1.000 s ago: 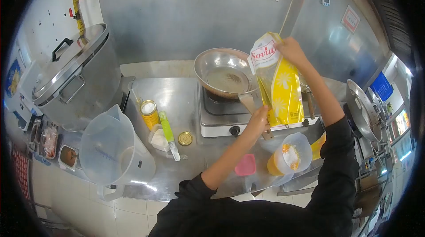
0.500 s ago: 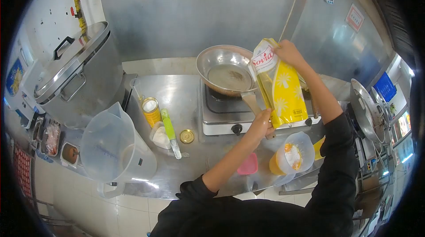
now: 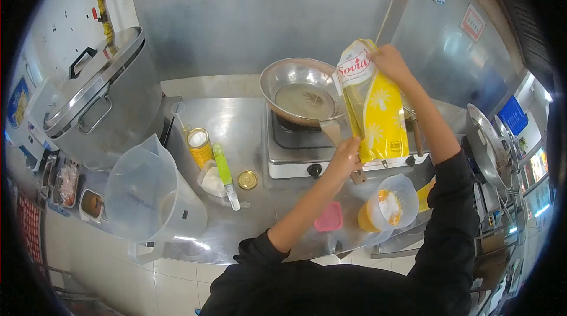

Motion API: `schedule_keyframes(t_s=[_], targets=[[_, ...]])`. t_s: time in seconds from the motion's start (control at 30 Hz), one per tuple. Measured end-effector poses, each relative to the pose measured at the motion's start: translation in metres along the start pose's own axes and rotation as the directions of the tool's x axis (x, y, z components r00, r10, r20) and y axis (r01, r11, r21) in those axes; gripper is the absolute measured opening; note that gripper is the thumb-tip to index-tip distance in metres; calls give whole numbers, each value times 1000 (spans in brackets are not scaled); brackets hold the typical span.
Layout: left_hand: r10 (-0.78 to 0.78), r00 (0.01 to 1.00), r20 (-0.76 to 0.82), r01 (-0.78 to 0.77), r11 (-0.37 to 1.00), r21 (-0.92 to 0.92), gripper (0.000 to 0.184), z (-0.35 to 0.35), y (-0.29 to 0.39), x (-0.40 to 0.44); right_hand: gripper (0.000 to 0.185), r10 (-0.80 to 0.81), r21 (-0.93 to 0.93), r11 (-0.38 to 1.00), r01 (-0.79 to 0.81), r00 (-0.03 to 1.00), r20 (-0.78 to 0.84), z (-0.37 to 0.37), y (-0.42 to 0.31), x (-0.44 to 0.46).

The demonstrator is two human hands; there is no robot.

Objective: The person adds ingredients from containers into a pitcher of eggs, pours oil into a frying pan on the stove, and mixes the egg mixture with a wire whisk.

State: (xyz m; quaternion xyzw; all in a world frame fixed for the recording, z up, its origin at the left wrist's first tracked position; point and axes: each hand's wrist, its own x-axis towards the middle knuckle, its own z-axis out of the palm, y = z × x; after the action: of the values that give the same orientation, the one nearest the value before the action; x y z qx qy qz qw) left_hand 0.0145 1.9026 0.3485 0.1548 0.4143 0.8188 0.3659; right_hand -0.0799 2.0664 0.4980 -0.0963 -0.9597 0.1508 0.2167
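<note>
While both hands are busy on it, the yellow pouch [image 3: 385,116] hangs tilted between them, over the right part of the stove [image 3: 292,170]. And look at that grip: the right hand [image 3: 390,67] closes on the upper edge beside the printed brand name, while the left hand [image 3: 344,158] has its fingers curled at the lower left edge, though how firmly they pinch I can't tell. It's soft film, creased and floppy, probably light for its size and a touch slippery if greasy; the seamed edges and corners look the surest places to hold, since the middle would likely buckle. Just ahead of the left hand sits the frying pan [image 3: 282,82], and its wooden handle [image 3: 332,132] runs right beside those fingers, crowding the space below the pouch. Nearer the body, right of the left hand, stands a clear jug [image 3: 407,192] with orange and white contents, an easy one to knock. The pink container [image 3: 329,217] lies close to the left forearm, and off to that hand's left come a gold lid [image 3: 247,179], an open tin [image 3: 201,149] and a green-handled tool [image 3: 222,165].
</note>
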Motion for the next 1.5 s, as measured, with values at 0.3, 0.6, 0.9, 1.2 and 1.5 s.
schedule_keyframes(t_s=[0.3,0.6,0.9,1.2,1.5], targets=[[-24,999,-34,24,1000,-5,44,6,-1,-6,41,24,-76,997,-17,996,91,7,8,8],[-38,998,-43,37,999,-7,45,3,-6,-4,42,-26,-114,993,32,998,53,11,12,7],[127,992,14,-128,990,59,44,-12,5,2,34,-10,64,998,18,992,-122,-18,-9,-3],[512,854,-93,-505,858,90,47,-29,18,-78,32,-186,410,830,377,881,-435,-34,-129,-12],[649,736,-193,-563,745,359,43,-50,6,-200,24,-147,196,960,200,955,-257,128,-223,44]])
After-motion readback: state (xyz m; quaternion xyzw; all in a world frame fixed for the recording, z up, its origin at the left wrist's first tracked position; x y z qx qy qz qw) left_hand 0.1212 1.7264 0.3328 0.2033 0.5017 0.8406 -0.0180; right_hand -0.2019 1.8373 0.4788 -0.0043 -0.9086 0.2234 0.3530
